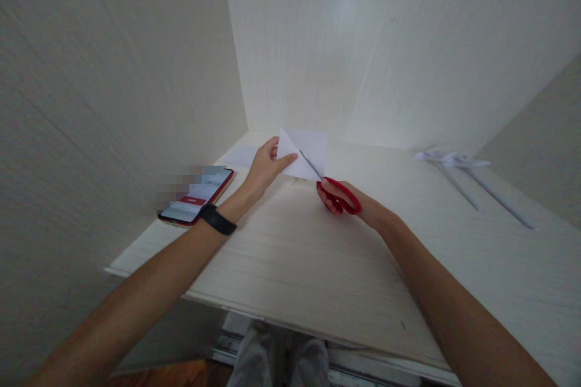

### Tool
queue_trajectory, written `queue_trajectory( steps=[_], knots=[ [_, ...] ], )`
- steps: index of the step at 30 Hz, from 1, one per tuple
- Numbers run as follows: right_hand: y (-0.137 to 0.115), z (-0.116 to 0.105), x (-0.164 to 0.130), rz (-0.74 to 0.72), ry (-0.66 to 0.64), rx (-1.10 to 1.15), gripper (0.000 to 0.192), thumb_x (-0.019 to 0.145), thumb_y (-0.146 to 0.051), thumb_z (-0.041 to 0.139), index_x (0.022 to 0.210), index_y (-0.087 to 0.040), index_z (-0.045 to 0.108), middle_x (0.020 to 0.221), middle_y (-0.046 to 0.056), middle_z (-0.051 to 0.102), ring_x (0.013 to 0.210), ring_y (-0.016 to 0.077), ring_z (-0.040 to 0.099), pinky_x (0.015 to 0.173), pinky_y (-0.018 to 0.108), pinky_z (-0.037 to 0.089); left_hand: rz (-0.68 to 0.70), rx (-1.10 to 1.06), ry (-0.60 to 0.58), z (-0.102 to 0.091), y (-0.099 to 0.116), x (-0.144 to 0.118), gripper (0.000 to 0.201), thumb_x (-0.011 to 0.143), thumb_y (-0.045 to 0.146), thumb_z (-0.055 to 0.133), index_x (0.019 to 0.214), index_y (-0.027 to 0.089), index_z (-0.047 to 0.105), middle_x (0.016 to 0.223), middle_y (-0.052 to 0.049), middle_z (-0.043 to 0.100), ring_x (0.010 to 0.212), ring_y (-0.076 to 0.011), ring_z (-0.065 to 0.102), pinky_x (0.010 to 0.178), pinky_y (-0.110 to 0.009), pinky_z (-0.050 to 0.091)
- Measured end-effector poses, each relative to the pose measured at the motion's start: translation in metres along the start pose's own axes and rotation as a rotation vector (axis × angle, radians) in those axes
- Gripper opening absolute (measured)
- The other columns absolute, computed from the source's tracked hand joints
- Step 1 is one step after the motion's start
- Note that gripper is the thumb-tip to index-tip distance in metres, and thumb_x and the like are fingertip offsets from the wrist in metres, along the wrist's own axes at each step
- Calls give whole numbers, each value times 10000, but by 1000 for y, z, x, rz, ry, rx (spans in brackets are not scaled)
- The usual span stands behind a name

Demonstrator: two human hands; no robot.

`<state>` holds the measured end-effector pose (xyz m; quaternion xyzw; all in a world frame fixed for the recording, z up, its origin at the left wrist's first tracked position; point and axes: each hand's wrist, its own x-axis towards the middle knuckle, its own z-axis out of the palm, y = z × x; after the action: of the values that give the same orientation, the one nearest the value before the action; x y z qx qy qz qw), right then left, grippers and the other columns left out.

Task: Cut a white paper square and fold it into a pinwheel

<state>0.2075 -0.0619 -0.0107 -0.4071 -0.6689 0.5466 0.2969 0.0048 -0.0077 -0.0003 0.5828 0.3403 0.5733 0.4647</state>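
Here my left hand (265, 164) pinches the paper (305, 151) up off the bench (318, 254) near its far edge, keeping it taut while my right hand (349, 199), fingers clenched through the scissors (333, 190), sets the blades into it.

1 scissors (338, 193), 1 phone (198, 195), 2 paper sheets (306, 151) (1 held)

1. The phone (200, 195), at nine o'clock of the left hand (265, 166), has a pixelated patch over its upper left part, and its screen text is too small to read.
2. The scissors (333, 188) hide their blade tips behind the paper (308, 148).
3. The right hand (345, 199) has its fingers partly hidden by the red handles.
4. The white folded things (458, 169) at three o'clock are too blurred to identify.
5. The tabletop (318, 266) is cut off at the right edge.
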Motion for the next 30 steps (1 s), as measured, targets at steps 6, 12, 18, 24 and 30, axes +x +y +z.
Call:
queue_trajectory(
  steps=[6, 12, 18, 24, 30],
  knots=[
    [-4, 1, -1, 10, 4, -6, 546, 820, -732, 491, 655, -214, 442, 568, -40, 460, 488, 101, 407, 506, 265, 328, 1, 8, -21, 1, 1, -1, 382, 641, 285, 792, 958, 163, 618, 972, -75, 737, 899, -229, 693, 777, -334, 561],
    [-4, 2, -1, 13, 9, -1, 540, 820, -727, 496, 665, -212, 453, 571, -39, 463, 491, 102, 418, 501, 261, 324, 0, 6, -18, 0, 1, -1, 379, 652, 284, 791, 971, 164, 625, 983, -76, 738, 895, -225, 694, 779, -327, 559],
    [-4, 3, -1, 3, 17, 0, 542, 825, -732, 485, 677, -212, 455, 585, -37, 461, 498, 103, 423, 496, 259, 324, -3, -2, -14, 0, 0, -1, 423, 656, 286, 789, 1024, 156, 627, 999, -86, 742, 883, -227, 697, 798, -349, 560],
    [-8, 4, -3, -5, 14, -21, 539, 850, -714, 468, 662, -209, 449, 573, -37, 459, 490, 100, 410, 484, 256, 306, 2, -1, -15, 0, 0, 0, 425, 657, 278, 787, 1028, 149, 627, 1011, -91, 741, 898, -231, 696, 811, -346, 555],
    [-5, 3, -1, -1, 21, -49, 517, 881, -671, 468, 654, -207, 450, 566, -38, 469, 482, 94, 406, 469, 250, 294, 0, 4, -20, 0, 0, 0, 420, 648, 287, 788, 1006, 146, 621, 1000, -88, 739, 894, -229, 692, 807, -342, 554]
  ],
)
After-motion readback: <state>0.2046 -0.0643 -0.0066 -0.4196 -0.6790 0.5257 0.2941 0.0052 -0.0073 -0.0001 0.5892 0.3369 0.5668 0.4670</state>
